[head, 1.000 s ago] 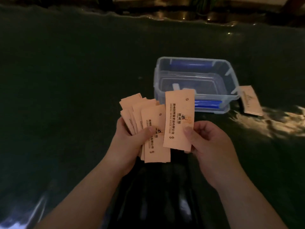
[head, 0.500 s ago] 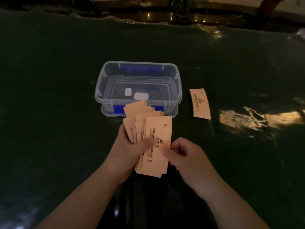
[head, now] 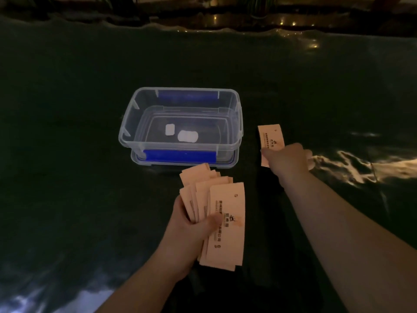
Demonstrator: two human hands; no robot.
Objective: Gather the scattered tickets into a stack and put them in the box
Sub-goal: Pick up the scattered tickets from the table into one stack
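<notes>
My left hand grips a fanned stack of pale orange tickets, thumb pressed across the front one, just in front of the box. The clear plastic box with blue clip handles stands open on the dark table, with two small white labels on its floor. A single ticket lies flat to the right of the box. My right hand has reached out onto the near end of that ticket and covers it, fingers curled; whether they pinch the ticket is hidden.
The dark glossy table stretches wide around the box. Bright light reflections glare on its surface at the right. A dim ledge with small lights runs along the far edge.
My right hand left the stack, after laying a ticket onto it, and reached right to the lone ticket beside the box. The left hand kept holding the stack.
</notes>
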